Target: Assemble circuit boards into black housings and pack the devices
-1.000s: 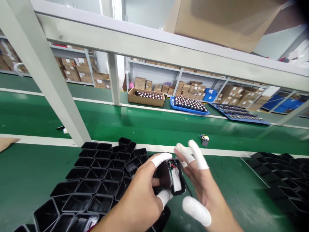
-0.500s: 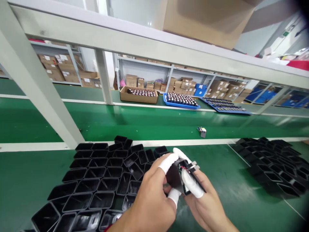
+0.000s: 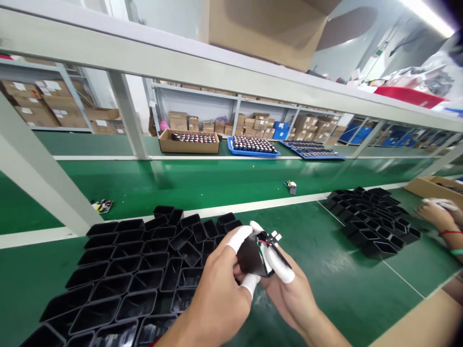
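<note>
Both my hands hold one small black plastic housing [image 3: 253, 254] above the green bench, with red and black wires and small metal tabs sticking out of its open top. My left hand [image 3: 220, 289] grips its left side with white finger cots on thumb and forefinger. My right hand [image 3: 289, 289] clasps the right side, its cotted thumb pressed on the opening. Just left of my hands lies a cluster of empty black housings [image 3: 144, 270].
A second heap of black housings [image 3: 372, 221] lies at right, near another person's hand [image 3: 436, 214] and a cardboard box [image 3: 434, 185]. A small part [image 3: 290, 186] and a scrap [image 3: 102, 206] sit on the green conveyor. A grey post [image 3: 39, 178] stands at left.
My right hand went from spread open beside the housing to clasped around it. The view swung right, bringing the right heap and the other person's hand into sight.
</note>
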Demonstrator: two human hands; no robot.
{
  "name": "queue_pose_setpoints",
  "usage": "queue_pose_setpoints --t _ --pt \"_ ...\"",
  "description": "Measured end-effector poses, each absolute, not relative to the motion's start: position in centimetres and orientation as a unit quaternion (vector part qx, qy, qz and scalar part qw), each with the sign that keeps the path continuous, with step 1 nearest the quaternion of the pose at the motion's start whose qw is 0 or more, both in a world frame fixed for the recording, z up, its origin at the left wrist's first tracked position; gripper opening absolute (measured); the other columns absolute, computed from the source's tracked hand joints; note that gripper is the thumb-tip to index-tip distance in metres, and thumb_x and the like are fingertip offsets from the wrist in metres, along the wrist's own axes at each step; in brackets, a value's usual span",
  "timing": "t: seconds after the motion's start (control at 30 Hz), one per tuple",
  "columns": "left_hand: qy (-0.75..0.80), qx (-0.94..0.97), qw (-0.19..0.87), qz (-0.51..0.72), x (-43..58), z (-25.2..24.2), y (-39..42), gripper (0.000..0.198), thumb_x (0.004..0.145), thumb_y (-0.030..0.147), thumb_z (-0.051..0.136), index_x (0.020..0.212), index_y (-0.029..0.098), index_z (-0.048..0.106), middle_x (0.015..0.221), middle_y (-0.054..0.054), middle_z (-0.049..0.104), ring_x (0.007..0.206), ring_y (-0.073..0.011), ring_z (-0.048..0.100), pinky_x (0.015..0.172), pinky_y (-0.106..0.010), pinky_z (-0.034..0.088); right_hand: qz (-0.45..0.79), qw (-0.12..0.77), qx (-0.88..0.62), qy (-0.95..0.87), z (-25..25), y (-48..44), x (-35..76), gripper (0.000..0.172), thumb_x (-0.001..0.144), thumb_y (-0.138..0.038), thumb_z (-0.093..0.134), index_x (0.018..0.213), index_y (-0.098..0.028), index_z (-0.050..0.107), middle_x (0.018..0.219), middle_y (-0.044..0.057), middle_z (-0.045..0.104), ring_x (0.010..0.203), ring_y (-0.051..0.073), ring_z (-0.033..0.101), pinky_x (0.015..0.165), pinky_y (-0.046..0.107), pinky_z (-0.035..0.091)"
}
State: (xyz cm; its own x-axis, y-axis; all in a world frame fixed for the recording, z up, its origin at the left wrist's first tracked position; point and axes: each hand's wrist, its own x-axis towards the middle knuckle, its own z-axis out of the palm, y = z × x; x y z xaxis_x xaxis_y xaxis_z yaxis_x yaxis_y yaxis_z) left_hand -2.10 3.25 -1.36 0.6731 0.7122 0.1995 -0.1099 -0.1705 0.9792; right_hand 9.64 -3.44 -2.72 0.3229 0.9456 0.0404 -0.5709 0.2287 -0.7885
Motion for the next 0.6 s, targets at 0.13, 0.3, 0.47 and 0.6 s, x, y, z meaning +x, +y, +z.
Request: queue_pose_setpoints --t 0.13,0.3,0.47,0.6 --pt "0.235 0.746 0.523 0.340 -2.6 -1.3 3.5 0.060 0.082 0.011 0.057 0.139 0.028 0.049 0.142 -0.005 0.051 0.125 -0.0274 0.058 0.087 -0.035 0.063 0.519 0.723 -0.379 -0.251 -2.6 -3.0 9.7 0.028 0.085 -0.042 0.076 0.105 -0.023 0.078 0.091 0.008 0.076 0.091 0.029 0.071 0.088 0.045 0.056" --pt "0.271 0.798 0.384 0.378 -2.8 -1.4 3.6 0.060 0.079 0.014 0.060 0.137 0.024 0.049 0.138 -0.007 0.053 0.122 -0.0280 0.059 0.103 -0.046 0.056 0.514 0.726 -0.385 -0.246 -3.1 -4.0 10.7 0.034 0.081 -0.055 0.077 0.096 -0.024 0.079 0.103 0.009 0.075 0.098 0.029 0.067 0.090 0.043 0.055" --pt "0.246 0.829 0.327 0.380 -2.6 -1.8 3.0 0.068 0.081 0.011 0.053 0.146 0.018 0.034 0.136 -0.013 0.049 0.120 -0.0270 0.059 0.101 -0.045 0.056 0.484 0.744 -0.413 -0.204 -4.0 -4.6 10.4 0.025 0.083 -0.040 0.080 0.104 -0.027 0.078 0.106 0.007 0.074 0.093 0.023 0.067 0.090 0.038 0.055" --pt "0.235 0.814 0.344 0.403 -2.5 -1.5 2.8 0.059 0.083 0.011 0.055 0.139 0.020 0.039 0.130 -0.010 0.051 0.106 -0.0216 0.064 0.093 -0.036 0.060 0.534 0.732 -0.394 -0.154 -3.8 -3.7 9.7 0.029 0.074 -0.042 0.086 0.095 -0.023 0.081 0.096 0.007 0.075 0.091 0.023 0.067 0.092 0.037 0.055"
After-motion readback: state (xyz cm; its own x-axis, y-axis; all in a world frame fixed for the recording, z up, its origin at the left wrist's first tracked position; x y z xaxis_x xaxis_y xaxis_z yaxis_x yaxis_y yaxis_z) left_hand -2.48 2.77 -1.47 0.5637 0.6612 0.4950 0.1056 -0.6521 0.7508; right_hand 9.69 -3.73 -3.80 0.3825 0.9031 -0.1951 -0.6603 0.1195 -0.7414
